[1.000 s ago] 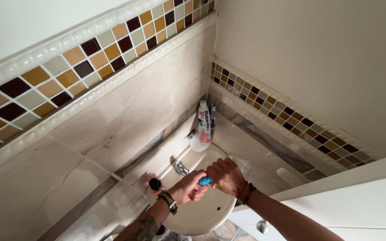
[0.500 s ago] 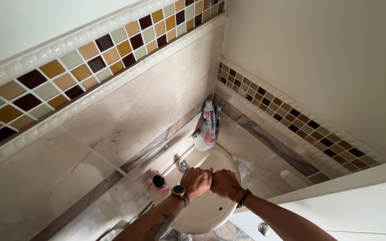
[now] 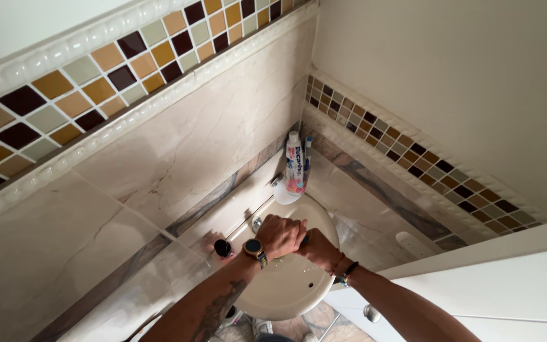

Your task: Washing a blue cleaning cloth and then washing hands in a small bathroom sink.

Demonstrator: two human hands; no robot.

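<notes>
Lower centre of the frame: the left hand point(image 3: 280, 235) and the right hand point(image 3: 316, 246), both clenched, grasp a small blue object point(image 3: 304, 240), mostly hidden between them, above the white basin point(image 3: 289, 288). A toothpaste tube point(image 3: 294, 164) stands behind the basin at centre.

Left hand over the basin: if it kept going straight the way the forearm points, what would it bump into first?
Most likely the tap at the back of the sink, just beyond the left hand; behind it stands the marbled wall tile. Depth is hard to judge from above.
</notes>
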